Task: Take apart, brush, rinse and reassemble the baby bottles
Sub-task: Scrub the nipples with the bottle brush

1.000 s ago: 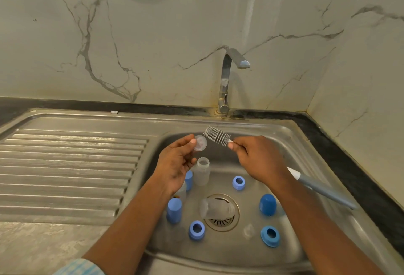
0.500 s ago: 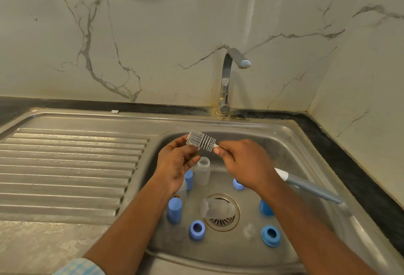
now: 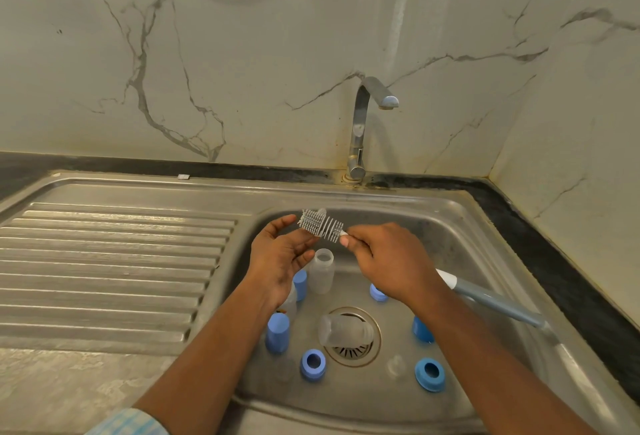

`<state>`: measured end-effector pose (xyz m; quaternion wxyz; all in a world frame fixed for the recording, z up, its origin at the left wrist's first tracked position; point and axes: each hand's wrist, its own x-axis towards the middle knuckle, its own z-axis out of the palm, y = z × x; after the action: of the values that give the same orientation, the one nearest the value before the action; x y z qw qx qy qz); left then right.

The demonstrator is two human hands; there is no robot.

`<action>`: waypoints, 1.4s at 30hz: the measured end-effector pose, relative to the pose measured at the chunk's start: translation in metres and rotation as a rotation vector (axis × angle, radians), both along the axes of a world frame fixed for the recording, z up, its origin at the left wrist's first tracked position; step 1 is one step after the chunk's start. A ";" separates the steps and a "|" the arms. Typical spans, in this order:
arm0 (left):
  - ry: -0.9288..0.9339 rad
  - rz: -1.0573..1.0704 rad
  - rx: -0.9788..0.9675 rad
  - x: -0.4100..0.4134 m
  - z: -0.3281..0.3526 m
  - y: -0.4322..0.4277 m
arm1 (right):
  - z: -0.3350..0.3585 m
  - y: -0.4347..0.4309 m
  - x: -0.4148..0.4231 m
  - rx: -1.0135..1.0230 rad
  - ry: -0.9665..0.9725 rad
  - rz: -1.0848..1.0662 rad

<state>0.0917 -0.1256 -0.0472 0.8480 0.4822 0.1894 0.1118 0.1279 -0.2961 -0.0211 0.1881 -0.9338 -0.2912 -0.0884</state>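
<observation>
Right hand (image 3: 391, 258) gripping brush (image 3: 320, 223) neck, left hand (image 3: 280, 254) loosely spread just beneath bristles, above sink (image 3: 446, 223)

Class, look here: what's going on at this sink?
A person is brushing baby bottle parts over a steel sink. The right hand pinches a grey bottle brush just below its bristles. The left hand is raised against them, beside a small clear piece, its grip hidden. In the basin: one clear bottle upright, a second bottle lying on the drain, loose blue caps and rings. No water runs from the tap.

kitchen: steel sink (image 3: 433, 199), marble backsplash (image 3: 242, 54)
</observation>
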 end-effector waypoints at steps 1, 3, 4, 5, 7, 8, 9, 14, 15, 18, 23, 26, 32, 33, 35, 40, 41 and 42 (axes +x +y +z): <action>-0.007 -0.002 0.007 0.000 0.000 0.000 | 0.000 0.001 0.001 -0.001 0.013 -0.012; -0.032 -0.017 0.024 -0.001 0.002 -0.002 | 0.001 -0.001 0.003 -0.003 0.007 -0.075; -0.049 -0.025 0.033 -0.002 0.003 -0.003 | 0.002 -0.001 0.005 -0.005 -0.008 -0.115; -0.065 -0.030 0.042 -0.002 0.003 -0.005 | 0.004 -0.002 0.006 -0.008 -0.021 -0.151; -0.083 -0.022 0.071 -0.002 0.004 -0.008 | 0.007 0.000 0.005 -0.024 -0.023 -0.194; -0.084 -0.006 0.095 -0.002 0.004 -0.009 | 0.008 0.001 0.004 -0.033 -0.015 -0.192; -0.080 0.015 0.118 -0.002 0.003 -0.009 | 0.009 0.002 0.001 -0.038 -0.005 -0.170; -0.103 0.070 0.184 -0.001 0.002 -0.005 | 0.009 0.009 -0.006 -0.026 0.009 -0.084; -0.111 0.059 0.205 -0.001 0.002 -0.007 | 0.009 0.010 -0.003 -0.011 -0.012 -0.141; -0.119 0.041 0.288 -0.003 0.000 -0.016 | 0.009 0.003 0.004 0.025 -0.034 -0.250; -0.080 0.148 0.306 0.001 -0.002 -0.007 | 0.012 -0.002 -0.002 0.070 -0.006 -0.114; -0.074 0.161 0.326 0.001 -0.001 -0.006 | 0.012 -0.003 0.000 0.074 -0.012 -0.138; -0.092 0.201 0.495 -0.001 -0.003 -0.009 | 0.008 0.001 -0.003 0.021 -0.003 -0.110; -0.106 0.195 0.515 -0.001 -0.003 -0.009 | 0.007 0.006 -0.005 0.009 0.018 -0.098; -0.138 0.177 0.521 -0.003 -0.001 -0.011 | 0.005 0.013 -0.002 0.020 0.025 -0.151; -0.129 0.185 0.486 -0.001 -0.003 -0.011 | 0.006 0.000 0.005 0.053 -0.027 -0.305; -0.114 0.183 0.454 0.000 -0.004 -0.010 | 0.007 -0.003 0.004 0.063 -0.017 -0.306; -0.102 0.176 0.421 0.001 -0.005 -0.009 | 0.007 -0.003 0.004 0.067 -0.015 -0.300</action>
<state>0.0926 -0.1344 -0.0519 0.7241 0.6238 0.1603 0.2467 0.1316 -0.2994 -0.0138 0.2014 -0.9594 -0.1469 -0.1322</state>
